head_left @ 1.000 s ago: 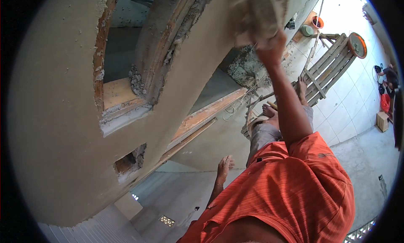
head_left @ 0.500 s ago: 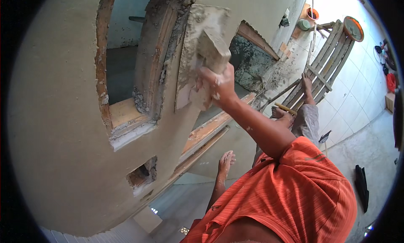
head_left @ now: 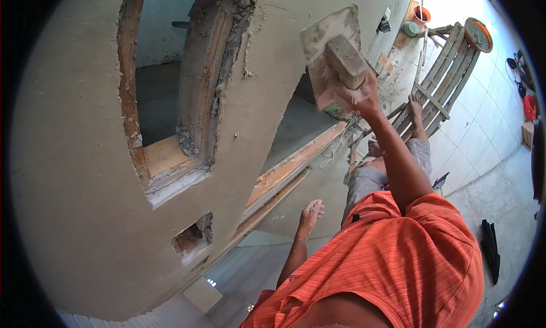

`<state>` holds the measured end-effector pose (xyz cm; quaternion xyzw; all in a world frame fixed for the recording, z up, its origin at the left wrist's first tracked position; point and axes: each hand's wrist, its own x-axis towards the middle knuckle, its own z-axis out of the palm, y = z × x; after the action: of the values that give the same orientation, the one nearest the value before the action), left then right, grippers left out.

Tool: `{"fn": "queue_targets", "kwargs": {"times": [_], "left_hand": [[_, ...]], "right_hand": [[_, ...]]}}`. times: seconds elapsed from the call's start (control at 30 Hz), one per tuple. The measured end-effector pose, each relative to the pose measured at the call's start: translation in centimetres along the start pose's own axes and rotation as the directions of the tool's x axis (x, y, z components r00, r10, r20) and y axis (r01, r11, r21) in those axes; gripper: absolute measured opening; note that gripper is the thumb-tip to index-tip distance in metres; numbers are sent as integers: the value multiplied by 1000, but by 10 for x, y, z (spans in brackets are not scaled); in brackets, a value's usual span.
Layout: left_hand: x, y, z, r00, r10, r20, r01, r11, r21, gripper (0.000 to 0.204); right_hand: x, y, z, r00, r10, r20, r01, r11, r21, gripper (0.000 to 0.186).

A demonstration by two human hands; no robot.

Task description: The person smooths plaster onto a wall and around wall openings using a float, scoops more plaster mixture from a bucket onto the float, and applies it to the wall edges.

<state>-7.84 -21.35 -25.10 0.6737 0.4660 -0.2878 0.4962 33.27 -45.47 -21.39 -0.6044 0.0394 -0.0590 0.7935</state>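
My right hand (head_left: 364, 98) is closed around the block handle of a plastering float (head_left: 347, 61), whose flat plate is smeared with wet mortar. The float is at the right part of the plastered wall (head_left: 74, 135), overlapping the edge of a wall opening; whether it touches the wall I cannot tell. Lower down, my left hand (head_left: 310, 214) hangs in front of my body, dusted with mortar, its fingers loosely apart and holding nothing. Left of the float, a wood-framed window opening (head_left: 165, 100) has rough mortar along its right side.
A small square hole (head_left: 193, 237) sits low in the wall. Wooden beams (head_left: 284, 177) run beside it. My feet are on a slatted wooden bench (head_left: 441, 83), with an orange-rimmed basin (head_left: 478, 35) at its far end. A bucket (head_left: 422, 14) stands beyond. Dark cloth (head_left: 489, 251) lies on the floor.
My right hand has moved the float to the right, away from the window's edge, and tilted it. The wall strip it covered now shows. My left hand has shifted only slightly.
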Motion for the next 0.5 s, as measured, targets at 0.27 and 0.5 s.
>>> {"fn": "queue_targets", "kwargs": {"times": [0.27, 0.5], "left_hand": [[-3, -13, 3, 999, -33, -16, 33, 999, 0, 39], [7, -6, 1, 999, -4, -40, 2, 1000, -26, 36]], "right_hand": [[62, -12, -25, 943, -144, -301, 125, 989, -82, 37], [46, -27, 32, 979, -141, 148, 128, 987, 93, 36]]}}
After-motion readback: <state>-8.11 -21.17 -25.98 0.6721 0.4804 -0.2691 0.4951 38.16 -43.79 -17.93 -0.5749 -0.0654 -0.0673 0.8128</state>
